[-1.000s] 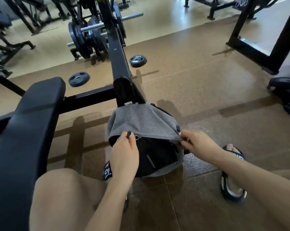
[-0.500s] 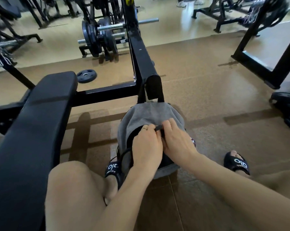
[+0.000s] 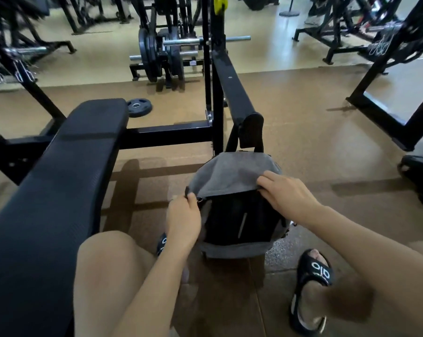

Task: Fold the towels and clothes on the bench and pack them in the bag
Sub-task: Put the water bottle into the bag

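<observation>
I see the brown floor [image 3: 302, 132] carrying the grey bag [image 3: 229, 171] near me, a weight plate [image 3: 140, 107] far left, beside the tabletop [image 3: 59, 171].

A grey and black bag [image 3: 232, 176] stands on the brown floor [image 3: 302, 132] between two sandalled feet. The left hand [image 3: 182, 220] pinches its zipper pull; the right hand [image 3: 287, 193] grips the grey flap's edge. The black tabletop [image 3: 59, 171] lies left.

Bare floor [image 3: 302, 142] right of the bag [image 3: 229, 173]; bench [image 3: 59, 178] left, frame post [image 3: 250, 130] close behind.
</observation>
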A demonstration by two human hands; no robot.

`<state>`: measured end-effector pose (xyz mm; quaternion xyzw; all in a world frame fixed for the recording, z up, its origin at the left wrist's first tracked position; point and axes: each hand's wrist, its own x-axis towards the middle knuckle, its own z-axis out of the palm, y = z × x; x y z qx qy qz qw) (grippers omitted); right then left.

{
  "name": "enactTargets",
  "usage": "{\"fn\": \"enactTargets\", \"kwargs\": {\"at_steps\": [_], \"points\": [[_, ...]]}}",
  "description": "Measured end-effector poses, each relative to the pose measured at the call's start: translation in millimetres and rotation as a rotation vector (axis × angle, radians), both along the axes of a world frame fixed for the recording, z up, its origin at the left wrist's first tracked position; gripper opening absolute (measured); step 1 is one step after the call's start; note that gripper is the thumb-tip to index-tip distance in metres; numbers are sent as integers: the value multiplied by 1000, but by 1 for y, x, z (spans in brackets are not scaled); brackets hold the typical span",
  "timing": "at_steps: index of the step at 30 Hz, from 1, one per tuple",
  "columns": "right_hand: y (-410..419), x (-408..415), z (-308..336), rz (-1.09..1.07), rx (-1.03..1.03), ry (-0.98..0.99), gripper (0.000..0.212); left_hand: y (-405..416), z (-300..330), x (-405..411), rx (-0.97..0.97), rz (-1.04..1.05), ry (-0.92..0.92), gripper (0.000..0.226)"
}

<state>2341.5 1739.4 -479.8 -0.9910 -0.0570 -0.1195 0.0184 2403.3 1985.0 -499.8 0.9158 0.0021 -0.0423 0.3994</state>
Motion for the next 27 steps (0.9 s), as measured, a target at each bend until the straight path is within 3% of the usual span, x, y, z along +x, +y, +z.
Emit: {"fn": "enactTargets", "kwargs": {"at_steps": [4, 7, 10, 16, 22, 27], "points": [[10, -3, 3, -62, -1, 60, 3, 8, -12, -9, -224, 64, 236, 42], [40, 0, 7, -151, -48, 91, 37, -2, -12, -17, -321, 72, 268, 40], [92, 8, 1, 70, -141, 93, 63, -3, -13, -21, -434, 42, 303, 30], [105, 53, -8, 225, -377, 192, 31, 8, -24, -13, -359, 53, 297, 35], [107, 67, 3, 285, -393, 196, 16, 1, -42, -6, -385, 161, 375, 45], [102, 67, 12, 259, -342, 232, 12, 8, -67, -10, -378, 223, 434, 17]]}}
